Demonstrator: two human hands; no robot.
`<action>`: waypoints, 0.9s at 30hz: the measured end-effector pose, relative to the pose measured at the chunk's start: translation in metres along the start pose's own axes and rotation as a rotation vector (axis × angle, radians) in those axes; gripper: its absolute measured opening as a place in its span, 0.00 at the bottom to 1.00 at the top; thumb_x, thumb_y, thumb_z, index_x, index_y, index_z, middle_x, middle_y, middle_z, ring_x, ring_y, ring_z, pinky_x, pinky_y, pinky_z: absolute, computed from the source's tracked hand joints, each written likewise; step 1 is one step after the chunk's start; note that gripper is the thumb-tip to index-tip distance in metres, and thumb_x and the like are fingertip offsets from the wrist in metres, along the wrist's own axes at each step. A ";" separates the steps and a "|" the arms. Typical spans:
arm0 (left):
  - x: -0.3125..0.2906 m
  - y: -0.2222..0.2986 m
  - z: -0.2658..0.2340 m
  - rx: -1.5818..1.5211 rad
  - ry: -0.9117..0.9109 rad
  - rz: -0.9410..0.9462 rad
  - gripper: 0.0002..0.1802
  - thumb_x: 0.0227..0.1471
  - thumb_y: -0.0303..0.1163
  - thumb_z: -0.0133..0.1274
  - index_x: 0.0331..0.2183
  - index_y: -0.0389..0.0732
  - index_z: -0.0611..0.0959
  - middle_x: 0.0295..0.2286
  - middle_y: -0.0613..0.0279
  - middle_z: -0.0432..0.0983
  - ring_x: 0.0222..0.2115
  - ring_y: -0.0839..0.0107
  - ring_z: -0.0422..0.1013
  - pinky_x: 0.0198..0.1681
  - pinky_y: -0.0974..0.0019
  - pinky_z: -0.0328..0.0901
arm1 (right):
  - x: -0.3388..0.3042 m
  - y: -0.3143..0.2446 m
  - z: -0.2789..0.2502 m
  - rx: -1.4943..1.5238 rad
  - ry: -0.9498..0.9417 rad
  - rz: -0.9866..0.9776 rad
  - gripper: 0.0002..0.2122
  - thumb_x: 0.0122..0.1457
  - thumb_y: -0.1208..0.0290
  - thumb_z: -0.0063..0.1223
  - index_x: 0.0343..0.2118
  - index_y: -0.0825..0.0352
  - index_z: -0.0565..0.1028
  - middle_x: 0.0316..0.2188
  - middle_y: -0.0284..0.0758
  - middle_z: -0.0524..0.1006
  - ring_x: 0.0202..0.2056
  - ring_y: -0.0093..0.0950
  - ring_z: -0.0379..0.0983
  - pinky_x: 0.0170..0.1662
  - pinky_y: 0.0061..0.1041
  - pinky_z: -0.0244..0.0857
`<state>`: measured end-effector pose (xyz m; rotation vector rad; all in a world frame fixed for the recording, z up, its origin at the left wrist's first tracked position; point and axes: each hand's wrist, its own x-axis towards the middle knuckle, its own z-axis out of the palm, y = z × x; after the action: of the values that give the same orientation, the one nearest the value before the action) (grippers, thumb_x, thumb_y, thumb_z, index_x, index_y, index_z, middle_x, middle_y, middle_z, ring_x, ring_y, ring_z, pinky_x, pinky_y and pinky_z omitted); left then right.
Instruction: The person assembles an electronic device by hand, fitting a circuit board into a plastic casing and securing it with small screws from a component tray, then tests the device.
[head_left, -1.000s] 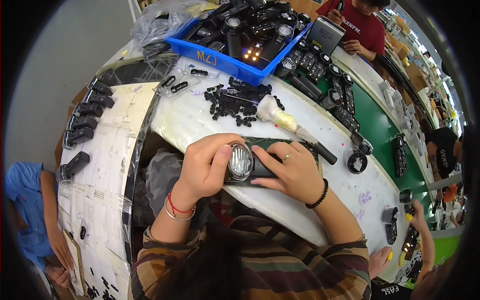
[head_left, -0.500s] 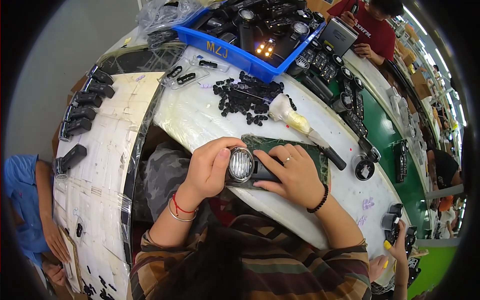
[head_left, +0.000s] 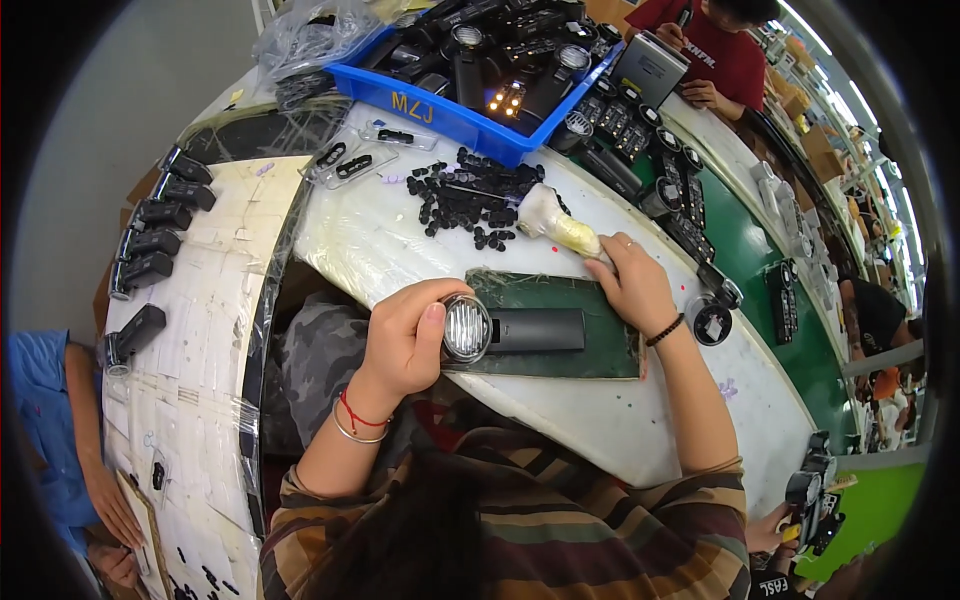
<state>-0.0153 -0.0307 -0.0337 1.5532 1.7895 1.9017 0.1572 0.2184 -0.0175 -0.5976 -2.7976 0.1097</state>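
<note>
The flashlight (head_left: 520, 330) has a matt black body and a glossy ribbed lens. The mat (head_left: 600, 355) beneath looks dull green and scuffed. The far bin (head_left: 440, 108) is smooth blue plastic; the bench (head_left: 380, 240) is wrapped in shiny clear film.

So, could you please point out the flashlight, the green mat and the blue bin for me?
flashlight (head_left: 530, 330), head view, middle of its black body.
green mat (head_left: 600, 295), head view, bare upper part.
blue bin (head_left: 440, 108), head view, front wall.
</note>
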 end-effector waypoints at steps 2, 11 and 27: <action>0.001 -0.001 0.002 -0.010 -0.003 0.006 0.16 0.56 0.30 0.40 0.34 0.31 0.80 0.27 0.49 0.78 0.27 0.57 0.76 0.35 0.64 0.69 | -0.005 -0.004 -0.008 -0.112 0.086 -0.023 0.14 0.58 0.65 0.53 0.45 0.67 0.72 0.38 0.42 0.76 0.35 0.40 0.74 0.34 0.31 0.70; 0.001 0.000 0.000 0.020 0.024 0.022 0.14 0.56 0.30 0.42 0.34 0.31 0.80 0.27 0.48 0.78 0.28 0.55 0.76 0.34 0.64 0.70 | -0.145 -0.066 -0.072 0.728 -0.160 0.400 0.17 0.66 0.66 0.36 0.53 0.70 0.68 0.18 0.29 0.68 0.19 0.21 0.63 0.25 0.23 0.60; -0.001 0.002 0.002 0.102 0.065 0.107 0.12 0.55 0.29 0.45 0.34 0.31 0.80 0.27 0.47 0.78 0.28 0.52 0.76 0.33 0.62 0.70 | -0.130 -0.061 -0.043 0.566 -0.202 0.426 0.13 0.68 0.65 0.34 0.35 0.70 0.69 0.16 0.35 0.69 0.18 0.25 0.65 0.25 0.25 0.60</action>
<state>-0.0122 -0.0310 -0.0331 1.6705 1.8938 1.9578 0.2597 0.1104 -0.0008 -1.0511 -2.5759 1.0522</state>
